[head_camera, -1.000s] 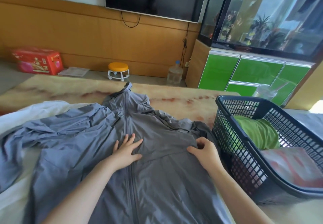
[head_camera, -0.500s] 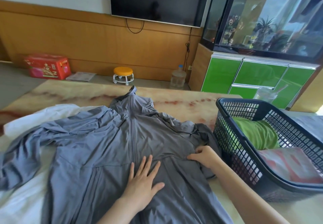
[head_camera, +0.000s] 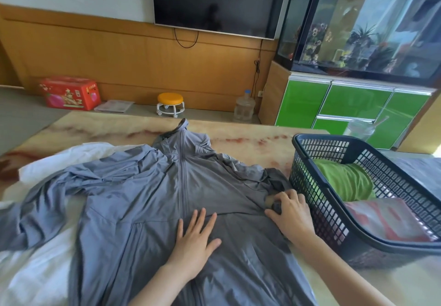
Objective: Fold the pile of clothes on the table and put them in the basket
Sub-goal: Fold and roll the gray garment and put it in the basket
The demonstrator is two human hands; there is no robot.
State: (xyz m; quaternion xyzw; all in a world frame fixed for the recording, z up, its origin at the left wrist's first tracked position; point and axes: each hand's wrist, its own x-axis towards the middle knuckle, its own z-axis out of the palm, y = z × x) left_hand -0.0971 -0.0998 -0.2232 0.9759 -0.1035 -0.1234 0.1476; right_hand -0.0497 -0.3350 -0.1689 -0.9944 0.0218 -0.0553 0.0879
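A grey zip-up jacket lies spread front-up across the table, its collar pointing away from me. My left hand presses flat on its chest just right of the zipper, fingers straight. My right hand curls its fingers around bunched fabric of the jacket's right sleeve, beside the basket. The dark plastic basket stands on the table at the right and holds a folded green garment and a folded pink-and-white one. White cloth lies under the jacket at the left.
The marble-patterned table runs to a far edge beyond the collar. A plastic cup with a straw stands behind the basket. On the floor beyond are a red box, an orange stool and a water bottle.
My left hand slid down and right across the jacket's chest, staying flat. My right hand moved slightly right along the sleeve toward the basket, and the camera tilted up a little.
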